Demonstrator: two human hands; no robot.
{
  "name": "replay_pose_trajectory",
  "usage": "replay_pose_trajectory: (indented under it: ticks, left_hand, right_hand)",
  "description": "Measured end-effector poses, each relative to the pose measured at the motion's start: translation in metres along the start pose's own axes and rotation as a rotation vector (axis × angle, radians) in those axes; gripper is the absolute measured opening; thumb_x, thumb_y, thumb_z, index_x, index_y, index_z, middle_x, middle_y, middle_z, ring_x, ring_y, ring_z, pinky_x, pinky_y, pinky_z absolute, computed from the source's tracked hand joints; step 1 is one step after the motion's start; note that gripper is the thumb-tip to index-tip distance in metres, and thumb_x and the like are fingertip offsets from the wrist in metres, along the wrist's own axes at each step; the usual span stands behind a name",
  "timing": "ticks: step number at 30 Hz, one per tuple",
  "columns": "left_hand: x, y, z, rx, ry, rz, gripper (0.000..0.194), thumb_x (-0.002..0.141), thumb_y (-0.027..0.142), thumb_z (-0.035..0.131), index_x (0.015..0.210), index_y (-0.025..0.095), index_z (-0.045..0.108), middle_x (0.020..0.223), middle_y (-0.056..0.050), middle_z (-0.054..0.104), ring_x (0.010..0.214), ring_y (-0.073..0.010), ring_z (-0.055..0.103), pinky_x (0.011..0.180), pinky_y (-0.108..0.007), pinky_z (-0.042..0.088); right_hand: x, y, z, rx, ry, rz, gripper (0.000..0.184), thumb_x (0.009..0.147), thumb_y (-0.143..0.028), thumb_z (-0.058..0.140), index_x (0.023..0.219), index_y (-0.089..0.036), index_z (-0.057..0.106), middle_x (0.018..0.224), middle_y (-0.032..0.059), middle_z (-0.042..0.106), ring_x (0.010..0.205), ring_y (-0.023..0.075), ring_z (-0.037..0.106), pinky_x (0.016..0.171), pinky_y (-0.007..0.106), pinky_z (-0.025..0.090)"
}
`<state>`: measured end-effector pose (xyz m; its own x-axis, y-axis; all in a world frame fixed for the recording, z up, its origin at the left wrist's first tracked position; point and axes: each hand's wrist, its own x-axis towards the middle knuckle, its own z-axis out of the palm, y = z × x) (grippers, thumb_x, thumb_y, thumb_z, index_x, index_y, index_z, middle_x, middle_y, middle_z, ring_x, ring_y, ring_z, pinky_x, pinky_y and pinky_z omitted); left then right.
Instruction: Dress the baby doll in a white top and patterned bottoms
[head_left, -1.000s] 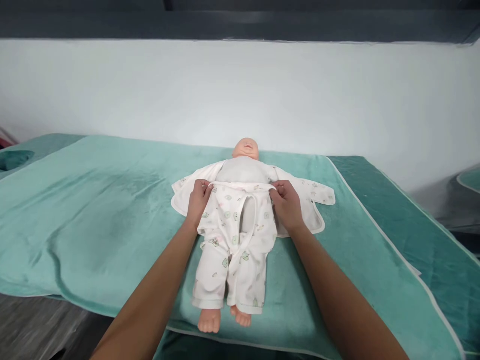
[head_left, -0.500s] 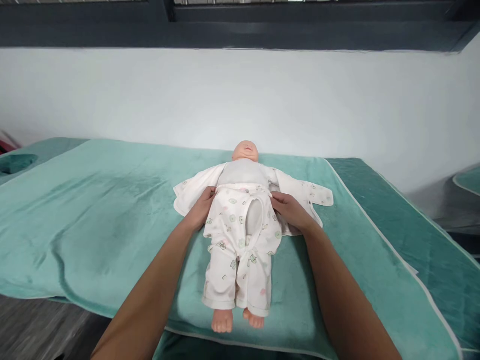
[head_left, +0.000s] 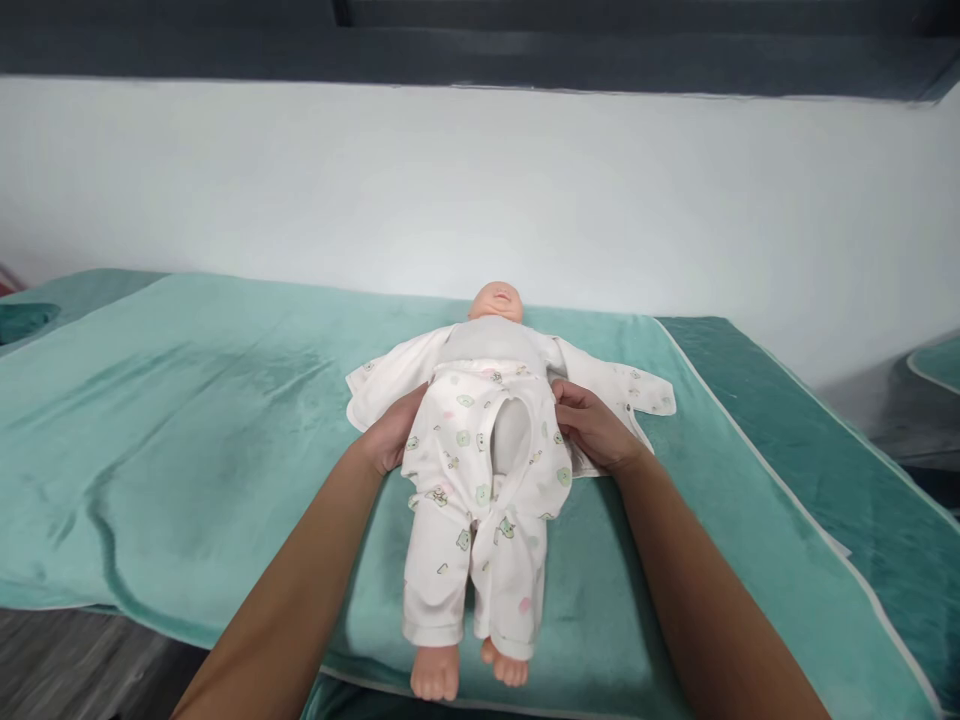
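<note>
I have white printed trousers (head_left: 461, 470) right between my two hands, drawn up on the doll (head_left: 491, 343), with the waistband lying across its belly just beyond my fingers. My left hand (head_left: 396, 432) lies along one hip; its fingertips go out of sight behind the cloth, so I can't tell whether it grasps anything. My right hand (head_left: 592, 425) has bent fingers and thumb touching the other hip's fabric, but I can't make out whether they pinch it. An oval opening in the trousers, between the hands, shows the pale body underneath. Nearer me than the grip, the legs run down to bare feet (head_left: 435, 672). Past the grip I see the pale chest and the doll's head (head_left: 495, 302). A white jacket (head_left: 611, 378) lies spread open under it, its sleeves reaching outward beyond each hand. Below everything is a teal cover (head_left: 225, 430); farther right of my right hand is a darker green cover (head_left: 810, 430). A white wall (head_left: 480, 190) stands beyond the head.
</note>
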<state>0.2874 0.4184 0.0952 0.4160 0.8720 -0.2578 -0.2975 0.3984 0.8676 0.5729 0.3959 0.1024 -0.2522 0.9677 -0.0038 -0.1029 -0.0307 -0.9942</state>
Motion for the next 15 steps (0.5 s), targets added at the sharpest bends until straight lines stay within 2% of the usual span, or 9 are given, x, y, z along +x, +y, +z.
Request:
replay_pose_trajectory:
  ticks: [4, 7, 10, 13, 15]
  left_hand:
    - [-0.003, -0.002, 0.005, 0.028, 0.128, 0.092, 0.032, 0.084, 0.047, 0.07, 0.102, 0.021, 0.072, 0.085, -0.006, 0.075, 0.094, -0.0273, 0.071, 0.08, -0.039, 0.058]
    - [-0.009, -0.001, 0.012, 0.004, 0.215, 0.118, 0.032, 0.077, 0.042, 0.075, 0.096, 0.017, 0.073, 0.086, -0.007, 0.075, 0.095, -0.0276, 0.071, 0.085, -0.038, 0.058]
    - [-0.012, -0.001, 0.018, -0.126, 0.227, 0.06, 0.032, 0.069, 0.037, 0.08, 0.092, 0.015, 0.074, 0.086, -0.007, 0.076, 0.097, -0.0282, 0.072, 0.089, -0.037, 0.058]
    - [-0.011, -0.005, 0.019, -0.204, 0.215, 0.046, 0.028, 0.07, 0.034, 0.08, 0.09, 0.016, 0.075, 0.084, -0.005, 0.076, 0.1, -0.0285, 0.072, 0.091, -0.037, 0.058]
    - [-0.009, -0.007, 0.019, -0.22, 0.223, 0.059, 0.026, 0.071, 0.034, 0.079, 0.09, 0.017, 0.075, 0.083, -0.005, 0.076, 0.101, -0.0288, 0.072, 0.092, -0.038, 0.057]
  right_hand:
    - [0.004, 0.001, 0.006, -0.025, 0.074, -0.015, 0.035, 0.072, -0.034, 0.077, 0.065, -0.021, 0.045, 0.055, -0.0081, 0.04, 0.051, 0.008, 0.031, 0.05, 0.023, 0.02]
    - [0.002, -0.004, 0.012, -0.078, 0.134, -0.03, 0.031, 0.074, -0.032, 0.072, 0.065, -0.021, 0.044, 0.054, -0.0082, 0.039, 0.05, 0.0076, 0.029, 0.05, 0.023, 0.02]
    - [0.0, -0.007, 0.018, -0.119, 0.131, -0.033, 0.024, 0.076, -0.032, 0.07, 0.075, -0.022, 0.049, 0.06, -0.0073, 0.047, 0.053, 0.0093, 0.037, 0.051, 0.023, 0.028]
    - [0.0, -0.006, 0.02, -0.169, 0.097, -0.01, 0.023, 0.079, -0.036, 0.07, 0.09, -0.025, 0.053, 0.067, -0.006, 0.056, 0.057, 0.0136, 0.049, 0.054, 0.026, 0.039]
    - [0.001, -0.004, 0.018, -0.269, 0.122, -0.032, 0.022, 0.081, -0.037, 0.068, 0.095, -0.026, 0.055, 0.069, -0.004, 0.06, 0.06, 0.0162, 0.053, 0.057, 0.029, 0.044]
